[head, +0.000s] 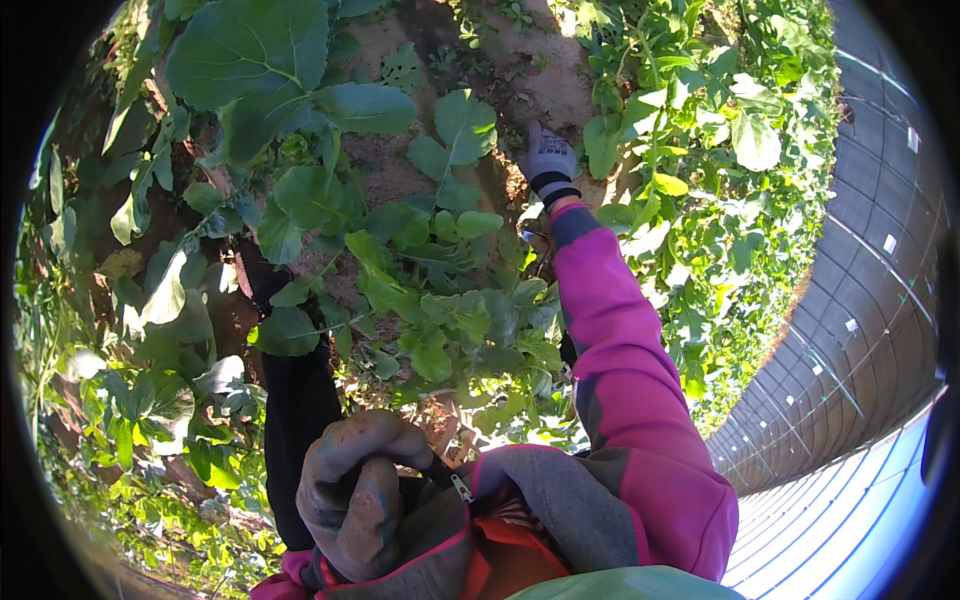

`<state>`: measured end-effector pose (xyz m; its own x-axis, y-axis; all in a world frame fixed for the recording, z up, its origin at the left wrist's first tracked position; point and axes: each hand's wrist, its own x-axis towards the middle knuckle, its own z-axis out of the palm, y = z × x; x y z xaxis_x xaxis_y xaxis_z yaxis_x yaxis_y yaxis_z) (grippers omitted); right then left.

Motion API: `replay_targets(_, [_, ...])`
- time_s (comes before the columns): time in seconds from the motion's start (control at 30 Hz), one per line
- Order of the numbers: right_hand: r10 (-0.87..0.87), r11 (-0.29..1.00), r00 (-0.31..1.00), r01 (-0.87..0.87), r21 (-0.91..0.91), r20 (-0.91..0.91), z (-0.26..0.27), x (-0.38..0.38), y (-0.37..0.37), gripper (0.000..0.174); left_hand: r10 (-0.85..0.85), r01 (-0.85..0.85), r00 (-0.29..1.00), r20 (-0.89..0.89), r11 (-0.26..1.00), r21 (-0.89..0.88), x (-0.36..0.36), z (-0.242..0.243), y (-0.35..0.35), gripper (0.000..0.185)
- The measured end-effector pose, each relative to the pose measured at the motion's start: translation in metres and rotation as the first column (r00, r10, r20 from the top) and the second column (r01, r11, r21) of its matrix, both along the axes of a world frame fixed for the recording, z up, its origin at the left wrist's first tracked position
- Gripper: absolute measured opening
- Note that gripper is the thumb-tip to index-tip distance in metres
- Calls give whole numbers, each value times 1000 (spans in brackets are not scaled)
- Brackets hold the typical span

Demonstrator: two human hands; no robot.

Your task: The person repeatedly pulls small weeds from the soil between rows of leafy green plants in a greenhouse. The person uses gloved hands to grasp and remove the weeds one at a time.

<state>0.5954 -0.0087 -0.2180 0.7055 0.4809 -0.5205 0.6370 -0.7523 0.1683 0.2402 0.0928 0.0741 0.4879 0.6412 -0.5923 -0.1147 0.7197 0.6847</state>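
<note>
My right hand (pixel 551 159), in a grey glove with a dark cuff and printed writing, reaches down to the soil (pixel 551 94) between leafy plants. Its fingertips are partly hidden, so I cannot tell whether they grip anything. Just left of it stands a young plant with broad, rounded green leaves (pixel 463 127). Close to my chest, my left hand (pixel 360 487) wears a soiled glove, its fingers curled beside the zip (pixel 461 489) of my grey and pink jacket (pixel 637 405). Whether something sits inside those curled fingers cannot be seen.
Large-leaved plants (pixel 251 64) rise at the upper left, with more leaves (pixel 450 315) before my body. Dense sunlit foliage (pixel 720 187) borders the right side. Beyond it runs a dark sheet wall (pixel 870 225) with grid lines. My black-trousered leg (pixel 296 435) stands among plants at left.
</note>
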Motion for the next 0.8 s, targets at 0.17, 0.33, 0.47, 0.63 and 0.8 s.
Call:
replay_targets(0.17, [119,957,989,-137,255,86,-33,22,25,60,-14,14,1000,6,1000,11,2,-3,0,30])
replay_targets(0.33, [-33,994,997,26,104,64,-43,18,58,45,-30,32,995,-98,999,15,4,-5,1,30])
replay_targets(0.47, [21,981,996,-37,189,83,-50,22,43,47,-1,2,998,-65,1000,17,7,-5,3,31])
replay_targets(0.63, [81,905,973,-163,392,216,-50,11,27,46,36,-36,997,-65,999,4,12,-3,3,31])
replay_targets(0.8, [87,996,996,-88,30,29,-48,13,50,27,-14,12,990,-139,1000,-12,11,1,4,31])
